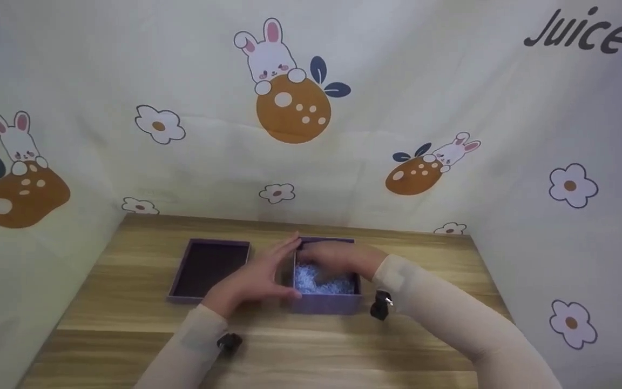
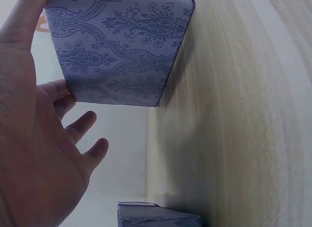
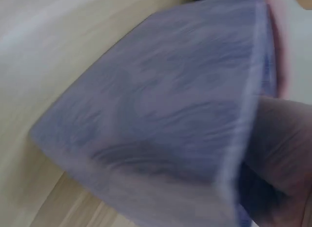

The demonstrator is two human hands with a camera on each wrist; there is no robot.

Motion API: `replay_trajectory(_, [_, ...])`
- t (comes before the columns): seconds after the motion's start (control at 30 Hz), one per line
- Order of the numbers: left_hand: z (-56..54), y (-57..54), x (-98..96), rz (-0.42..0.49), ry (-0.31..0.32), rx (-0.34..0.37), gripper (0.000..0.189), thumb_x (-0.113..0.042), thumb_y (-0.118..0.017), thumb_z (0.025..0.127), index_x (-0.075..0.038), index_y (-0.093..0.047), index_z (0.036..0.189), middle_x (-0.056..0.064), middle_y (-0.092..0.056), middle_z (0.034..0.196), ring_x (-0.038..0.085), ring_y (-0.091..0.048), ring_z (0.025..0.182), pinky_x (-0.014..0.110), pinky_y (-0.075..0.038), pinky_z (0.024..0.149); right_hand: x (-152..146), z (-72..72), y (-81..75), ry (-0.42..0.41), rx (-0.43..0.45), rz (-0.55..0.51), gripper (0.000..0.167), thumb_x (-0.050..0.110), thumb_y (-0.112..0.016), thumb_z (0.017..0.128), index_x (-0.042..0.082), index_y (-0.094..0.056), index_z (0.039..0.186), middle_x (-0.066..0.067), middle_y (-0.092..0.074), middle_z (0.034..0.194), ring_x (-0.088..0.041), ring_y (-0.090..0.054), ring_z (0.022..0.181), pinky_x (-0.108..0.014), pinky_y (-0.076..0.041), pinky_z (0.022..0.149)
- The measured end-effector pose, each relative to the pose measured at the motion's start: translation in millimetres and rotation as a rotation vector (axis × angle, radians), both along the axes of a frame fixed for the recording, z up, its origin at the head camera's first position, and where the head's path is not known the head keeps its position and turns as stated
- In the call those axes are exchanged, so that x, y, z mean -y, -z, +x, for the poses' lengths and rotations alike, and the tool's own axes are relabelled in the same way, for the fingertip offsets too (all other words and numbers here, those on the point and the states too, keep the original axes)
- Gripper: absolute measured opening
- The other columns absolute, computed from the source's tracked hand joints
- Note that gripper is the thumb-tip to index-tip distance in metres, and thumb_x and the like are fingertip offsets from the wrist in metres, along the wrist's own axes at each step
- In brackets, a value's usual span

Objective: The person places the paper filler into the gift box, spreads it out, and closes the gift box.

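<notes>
A purple patterned box stands without its lid, with pale blue shredded filler inside. My left hand holds its left side, thumb at the near corner and fingers at the far one. In the left wrist view the box's damask-patterned wall sits between the thumb and the fingertips; the lower fingers hang free. My right hand reaches over the rim into the box, its fingers down at the filler. Those fingertips are hidden, and I cannot tell whether they hold anything. The right wrist view shows the hand behind the blurred box wall.
A shallow, dark-lined purple lid lies inside-up left of the box, partly behind the left hand. The wooden table ends at a cloth backdrop printed with rabbits, oranges and flowers, which surrounds it at the back and sides.
</notes>
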State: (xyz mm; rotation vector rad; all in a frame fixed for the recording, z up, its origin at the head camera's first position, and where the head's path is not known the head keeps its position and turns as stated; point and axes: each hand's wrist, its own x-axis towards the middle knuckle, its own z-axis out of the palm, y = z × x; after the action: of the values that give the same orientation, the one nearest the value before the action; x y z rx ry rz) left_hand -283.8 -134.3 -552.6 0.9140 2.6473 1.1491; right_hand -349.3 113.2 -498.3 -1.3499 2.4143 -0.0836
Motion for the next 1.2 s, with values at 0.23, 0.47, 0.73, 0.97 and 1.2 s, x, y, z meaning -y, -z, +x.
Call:
replay_trajectory(0.23, [0.4, -3.3, 1.1, -0.008, -0.017, 0.021, 0.126, -0.068, -0.09, 0.082, -0.029, -0.021, 0.179, -0.009, -0.009, 0.186, 0.035, -0.017, 0.169, 0.068, -0.019, 0.132, -18.1, 5.2, -22.3, 0.064, 0.073, 0.044, 0.041, 0.008, -0.093, 0.088, 0.011, -0.069, 0.121, -0.005, -0.07, 0.114, -0.021, -0.066, 0.107, -0.037, -0.06, 0.095])
replay_trajectory(0.47, [-0.9, -0.8, -0.8, -0.004, 0.006, 0.007, 0.128, -0.07, -0.089, 0.081, -0.023, -0.022, 0.179, -0.001, -0.011, 0.187, 0.038, -0.018, 0.168, 0.064, -0.02, 0.133, -16.4, 12.8, -6.1, 0.154, 0.054, 0.239, 0.041, 0.012, -0.073, 0.107, 0.013, -0.066, 0.148, -0.008, -0.073, 0.134, -0.021, -0.067, 0.116, -0.042, -0.058, 0.108])
replay_trajectory(0.73, [-2.3, -0.5, -0.6, -0.016, -0.007, 0.007, 0.128, -0.073, -0.088, 0.08, -0.026, -0.021, 0.179, -0.003, -0.01, 0.186, 0.037, -0.016, 0.169, 0.069, -0.018, 0.132, -12.0, 10.4, -8.2, 0.101, -0.001, 0.256, 0.053, 0.001, -0.082, 0.096, 0.013, -0.067, 0.145, -0.009, -0.073, 0.137, -0.026, -0.069, 0.125, -0.041, -0.058, 0.109])
replay_trajectory(0.97, [-2.2, -2.6, 0.3, -0.019, -0.009, 0.016, 0.128, -0.075, -0.087, 0.08, -0.028, -0.021, 0.179, -0.004, -0.011, 0.186, 0.037, -0.018, 0.169, 0.068, -0.019, 0.132, -2.7, 5.4, -30.4, 0.053, 0.201, 0.032, 0.031, 0.004, -0.087, 0.091, 0.017, -0.067, 0.112, 0.004, -0.065, 0.1, -0.015, -0.062, 0.092, -0.032, -0.057, 0.08])
replay_trajectory(1.2, [-2.0, -1.8, 0.9, -0.033, -0.014, 0.01, 0.129, -0.076, -0.086, 0.08, -0.025, -0.021, 0.179, -0.003, -0.01, 0.187, 0.037, -0.018, 0.169, 0.067, -0.017, 0.132, 5.9, -6.6, 0.6, 0.009, 0.319, 0.078, 0.034, 0.012, -0.082, 0.095, 0.018, -0.072, 0.127, 0.007, -0.067, 0.108, -0.012, -0.064, 0.096, -0.029, -0.057, 0.083])
